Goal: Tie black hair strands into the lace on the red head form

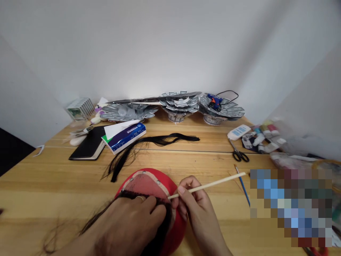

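At five o'clock, the slim, pale wooden stick, presumably light, stiff and best gripped near its end, is pinched by the right hand; the left hand's hold cannot be told.

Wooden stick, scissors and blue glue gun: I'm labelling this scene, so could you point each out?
Wooden stick (pixel 215 183): head view, on the shaft's free stretch.
Scissors (pixel 236 151): head view, near where handles meet blades.
Blue glue gun (pixel 217 101): head view, on its blue body.
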A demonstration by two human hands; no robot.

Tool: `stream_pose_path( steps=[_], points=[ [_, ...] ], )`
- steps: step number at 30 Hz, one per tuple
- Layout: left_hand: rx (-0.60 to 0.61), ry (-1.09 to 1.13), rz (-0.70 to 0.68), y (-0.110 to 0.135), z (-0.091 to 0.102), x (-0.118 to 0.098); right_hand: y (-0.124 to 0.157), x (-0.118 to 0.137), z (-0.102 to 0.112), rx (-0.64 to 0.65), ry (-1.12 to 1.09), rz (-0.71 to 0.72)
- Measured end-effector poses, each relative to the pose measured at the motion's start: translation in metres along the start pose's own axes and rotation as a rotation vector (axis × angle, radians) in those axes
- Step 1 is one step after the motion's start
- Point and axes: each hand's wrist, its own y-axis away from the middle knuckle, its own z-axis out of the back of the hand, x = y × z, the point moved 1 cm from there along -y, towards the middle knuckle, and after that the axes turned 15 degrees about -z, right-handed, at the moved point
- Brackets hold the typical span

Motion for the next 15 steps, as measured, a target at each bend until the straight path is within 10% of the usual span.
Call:
stream_pose_path(
  steps=[5, 15],
  points=[
    [-0.115, -0.102, -0.207, 0.003, -0.009, 0.008, 0.002, 0.001, -0.002, 0.003, -0.003, 0.001],
    [-0.57, 0.289, -0.197, 0.014, -0.043, 0.024, 0.004, 0.003, 0.0, -0.018, 0.038, -0.015]
  ],
)
